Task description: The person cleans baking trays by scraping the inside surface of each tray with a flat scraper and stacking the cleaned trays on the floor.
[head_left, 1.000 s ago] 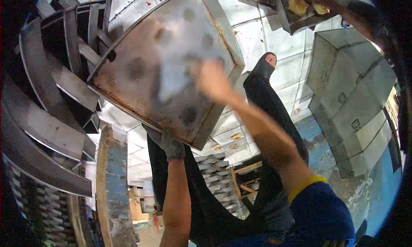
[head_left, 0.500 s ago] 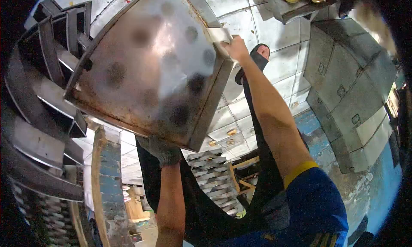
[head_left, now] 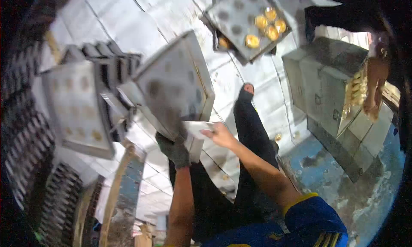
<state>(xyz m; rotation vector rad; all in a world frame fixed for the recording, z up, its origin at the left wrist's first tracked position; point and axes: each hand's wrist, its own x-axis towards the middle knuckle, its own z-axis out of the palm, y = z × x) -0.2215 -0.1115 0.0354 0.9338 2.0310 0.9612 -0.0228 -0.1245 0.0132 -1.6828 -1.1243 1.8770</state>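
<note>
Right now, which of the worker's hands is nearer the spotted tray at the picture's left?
Left. The gloved left hand is right of that spotted tray, holding another tray; the bare right hand, holding a pale flat piece, is farther right.

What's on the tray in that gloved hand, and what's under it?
The tray shows blurry dark stains and no visible food. The gloved left hand covers part of its near edge. Pale floor shows beyond it; whatever lies directly underneath is hidden.
</note>
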